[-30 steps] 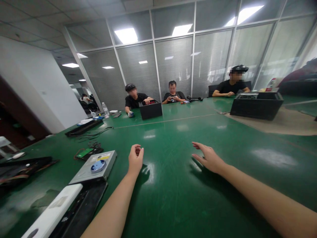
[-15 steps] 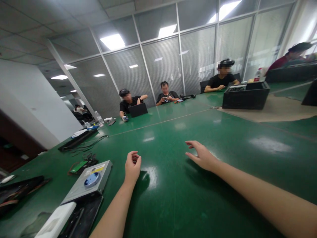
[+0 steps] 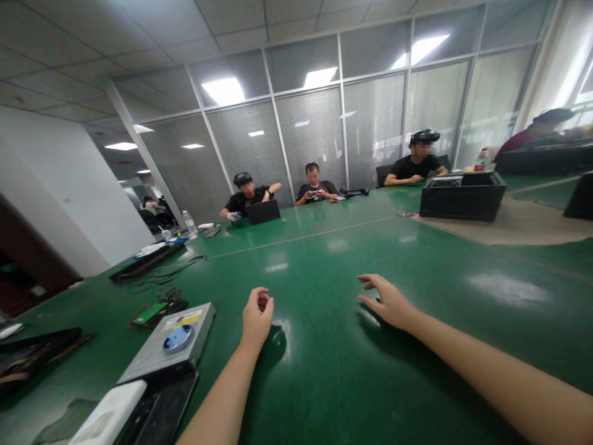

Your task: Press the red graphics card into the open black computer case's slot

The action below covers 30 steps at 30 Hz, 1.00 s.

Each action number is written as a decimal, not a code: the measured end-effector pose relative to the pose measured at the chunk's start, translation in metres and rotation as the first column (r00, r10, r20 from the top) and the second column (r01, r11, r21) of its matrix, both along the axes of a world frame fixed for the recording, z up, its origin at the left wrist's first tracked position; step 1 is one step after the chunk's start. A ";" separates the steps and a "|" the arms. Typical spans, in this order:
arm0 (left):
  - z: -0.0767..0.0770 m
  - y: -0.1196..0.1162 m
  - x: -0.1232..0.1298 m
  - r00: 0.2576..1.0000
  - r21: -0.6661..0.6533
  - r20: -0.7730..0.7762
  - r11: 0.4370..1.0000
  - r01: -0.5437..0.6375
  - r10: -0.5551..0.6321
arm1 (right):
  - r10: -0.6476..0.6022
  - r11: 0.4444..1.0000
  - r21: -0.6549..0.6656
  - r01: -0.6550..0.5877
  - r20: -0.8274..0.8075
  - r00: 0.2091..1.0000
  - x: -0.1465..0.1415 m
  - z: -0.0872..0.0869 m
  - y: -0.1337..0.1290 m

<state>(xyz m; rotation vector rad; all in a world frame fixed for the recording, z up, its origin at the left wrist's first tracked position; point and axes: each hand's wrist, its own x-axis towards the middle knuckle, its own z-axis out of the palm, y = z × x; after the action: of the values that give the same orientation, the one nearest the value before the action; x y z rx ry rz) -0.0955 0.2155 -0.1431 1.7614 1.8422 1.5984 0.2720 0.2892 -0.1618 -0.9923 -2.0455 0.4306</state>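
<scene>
My left hand (image 3: 257, 318) hovers low over the green table (image 3: 319, 371), its fingers loosely curled with a gap to the thumb and nothing seen in them. To the right, my right hand (image 3: 388, 303) is held palm inward with fingers and thumb apart, also with nothing in it. Nearest to the left hand is a silver metal box like a disc drive (image 3: 155, 352), with a yellow label and a blue round object (image 3: 178, 339) on top. A white oblong thing (image 3: 111, 413) and a black flat part (image 3: 171, 405) lie in front of it.
A green circuit board (image 3: 151, 314), cables (image 3: 180, 266) and a long black tray (image 3: 148, 259) lie at the left. A black computer case (image 3: 463, 201) stands at the back right. Several people sit across the table, one behind a dark box (image 3: 263, 212).
The view has tilted up slightly and shifted left, so most things appear a little lower and further right. Both hands keep nearly the same pose. A person across the table has drawn a gloved hand back.
</scene>
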 end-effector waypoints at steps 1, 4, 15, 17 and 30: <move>0.000 0.000 -0.001 1.000 -0.003 -0.002 1.000 -0.007 0.007 | 0.000 1.000 -0.001 0.000 0.004 1.000 0.000 0.000 0.000; -0.002 0.001 -0.004 0.999 -0.004 -0.005 0.999 -0.040 0.040 | -0.002 1.000 -0.007 0.002 0.017 1.000 0.001 0.001 -0.002; -0.009 0.005 -0.014 0.993 -0.165 -0.111 0.985 -0.046 0.028 | -0.005 1.000 -0.011 0.006 0.048 0.999 0.000 0.003 -0.004; -0.008 0.004 -0.014 0.993 -0.169 -0.111 0.984 -0.049 0.030 | -0.003 1.000 -0.015 0.004 0.050 0.999 -0.001 0.003 -0.004; -0.005 0.004 -0.013 0.991 -0.206 -0.128 0.976 -0.074 0.049 | 0.008 1.000 -0.025 -0.006 0.066 0.998 -0.001 0.001 0.000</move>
<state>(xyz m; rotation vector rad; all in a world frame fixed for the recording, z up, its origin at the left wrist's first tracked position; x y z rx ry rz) -0.1086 0.2198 -0.1477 1.7594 2.0542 1.2839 0.2713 0.2890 -0.1613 -1.0266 -2.1077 0.4330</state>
